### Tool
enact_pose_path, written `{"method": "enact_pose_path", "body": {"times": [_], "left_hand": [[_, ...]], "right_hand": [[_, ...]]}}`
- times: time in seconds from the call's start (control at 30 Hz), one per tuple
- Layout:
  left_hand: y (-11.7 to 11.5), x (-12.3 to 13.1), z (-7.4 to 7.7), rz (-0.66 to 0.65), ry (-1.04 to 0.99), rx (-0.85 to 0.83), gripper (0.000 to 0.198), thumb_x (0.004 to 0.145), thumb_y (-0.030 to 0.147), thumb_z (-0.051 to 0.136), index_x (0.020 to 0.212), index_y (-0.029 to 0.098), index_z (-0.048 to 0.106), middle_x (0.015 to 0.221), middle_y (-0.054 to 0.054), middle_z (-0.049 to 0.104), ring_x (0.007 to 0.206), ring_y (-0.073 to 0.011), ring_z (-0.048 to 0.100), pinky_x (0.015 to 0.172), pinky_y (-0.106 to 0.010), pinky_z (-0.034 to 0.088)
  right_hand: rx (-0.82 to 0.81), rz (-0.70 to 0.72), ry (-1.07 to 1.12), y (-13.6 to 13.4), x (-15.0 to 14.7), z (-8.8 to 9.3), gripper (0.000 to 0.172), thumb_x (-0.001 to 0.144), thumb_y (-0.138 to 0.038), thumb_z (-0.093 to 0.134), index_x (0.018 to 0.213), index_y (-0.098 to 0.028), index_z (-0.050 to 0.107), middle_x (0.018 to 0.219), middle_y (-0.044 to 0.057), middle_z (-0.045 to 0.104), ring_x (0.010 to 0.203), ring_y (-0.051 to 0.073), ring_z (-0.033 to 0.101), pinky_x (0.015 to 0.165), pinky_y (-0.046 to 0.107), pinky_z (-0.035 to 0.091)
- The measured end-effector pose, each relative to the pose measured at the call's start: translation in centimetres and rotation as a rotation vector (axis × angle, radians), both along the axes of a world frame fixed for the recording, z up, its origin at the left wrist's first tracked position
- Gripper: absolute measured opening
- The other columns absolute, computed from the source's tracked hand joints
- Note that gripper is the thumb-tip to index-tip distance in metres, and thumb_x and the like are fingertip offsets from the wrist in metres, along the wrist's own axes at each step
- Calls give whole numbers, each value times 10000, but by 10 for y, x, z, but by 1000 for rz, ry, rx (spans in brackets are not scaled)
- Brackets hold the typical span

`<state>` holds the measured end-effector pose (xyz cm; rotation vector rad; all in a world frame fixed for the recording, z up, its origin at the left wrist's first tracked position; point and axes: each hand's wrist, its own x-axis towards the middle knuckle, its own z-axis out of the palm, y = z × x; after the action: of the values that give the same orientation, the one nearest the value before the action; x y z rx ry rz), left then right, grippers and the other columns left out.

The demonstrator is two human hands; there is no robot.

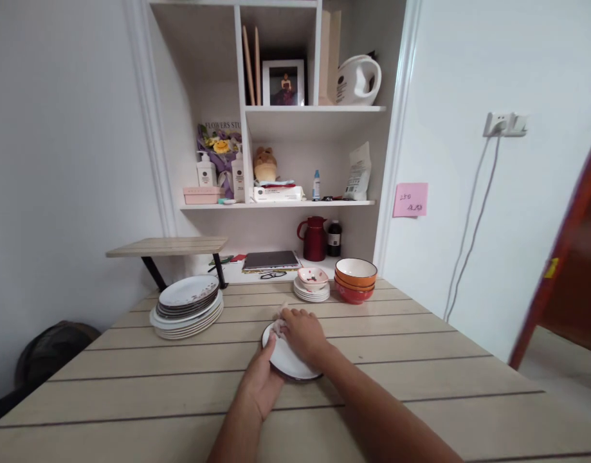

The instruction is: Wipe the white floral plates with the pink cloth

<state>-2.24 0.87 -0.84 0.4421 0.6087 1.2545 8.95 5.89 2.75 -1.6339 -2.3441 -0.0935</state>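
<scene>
A white plate with a dark rim (295,361) is at the middle of the table, between my two hands. My left hand (261,376) grips its near left edge, thumb on top and fingers underneath. Over the plate's far part, my right hand (302,331) presses a crumpled pale tissue (278,326), its fingers closed on it. The tissue touches the plate's upper left rim close to my left thumb. Part of the plate is covered by my right hand and wrist.
To the left stands a stack of plates (189,307). Farther back are small stacked dishes (312,286) and stacked orange and red bowls (355,281). A raised wooden shelf (167,246) overhangs the back left. Behind sit a laptop (271,259), glasses (273,275) and a red jug (314,239).
</scene>
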Motion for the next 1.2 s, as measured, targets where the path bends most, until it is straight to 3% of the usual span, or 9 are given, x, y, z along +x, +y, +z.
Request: {"method": "enact_pose_path", "body": {"times": [0.1,0.23,0.43,0.53,0.7,0.9,1.07,1.13,1.2], "left_hand": [[-1,2,-1,39,54,-22,486,811,206,629,1281,123,537,1132,-172,699,1063,-274,650,991,-420,451],[-4,2,0,69,77,-46,522,812,230,631,1312,143,507,1137,-174,697,1064,-282,648,976,-440,454],[-6,-2,5,-74,-15,-28,559,863,486,502,1289,127,542,1198,-175,666,1142,-288,601,1013,-426,425],[-4,-3,5,-118,-29,-6,632,860,569,433,1268,104,560,1202,-179,663,1170,-285,582,1026,-413,417],[-1,-2,4,-10,15,-5,529,857,423,556,1321,172,514,1216,-126,668,1145,-256,604,1033,-401,418],[-2,-2,3,29,76,-33,602,791,236,667,1352,138,472,1160,-159,690,1079,-281,643,1001,-424,454],[-1,-3,-1,27,79,-61,618,792,241,660,1348,63,458,1070,-195,717,1076,-306,642,988,-454,461],[-3,-1,3,3,68,-100,628,798,239,651,1352,30,441,1048,-213,719,1070,-316,643,984,-462,461],[-5,2,13,-3,79,-124,630,789,236,661,1349,41,450,1064,-207,715,1062,-318,647,988,-462,457]], "right_hand": [[0,-45,-32,-2,25,-4,274,912,-276,449,1163,-202,531,1122,126,645,1046,292,570,837,378,363],[-45,-78,-79,-30,51,-10,242,878,-295,485,1076,-182,564,1079,149,649,979,285,597,772,344,383],[-161,201,59,-64,31,-10,225,859,-275,462,1053,-199,549,1056,93,655,953,242,596,721,302,370],[-100,275,86,-50,5,-2,257,879,-267,441,1110,-197,529,1122,101,635,1003,241,573,760,311,366],[-24,79,167,-7,-13,2,250,893,-267,467,1128,-207,524,1143,108,631,1054,260,545,835,355,346],[-7,-47,387,17,26,-12,221,844,-257,535,1062,-221,540,1131,94,624,1097,254,511,887,361,308],[-44,-135,749,30,66,-19,217,868,-299,427,1025,-192,534,994,90,660,914,227,592,749,315,401],[-89,-107,885,34,76,-21,274,894,-337,367,1056,-187,528,930,81,681,815,208,625,670,295,438],[-242,-8,1146,35,83,-21,302,879,-376,414,1083,-188,533,886,74,697,763,206,648,644,297,473]]}}
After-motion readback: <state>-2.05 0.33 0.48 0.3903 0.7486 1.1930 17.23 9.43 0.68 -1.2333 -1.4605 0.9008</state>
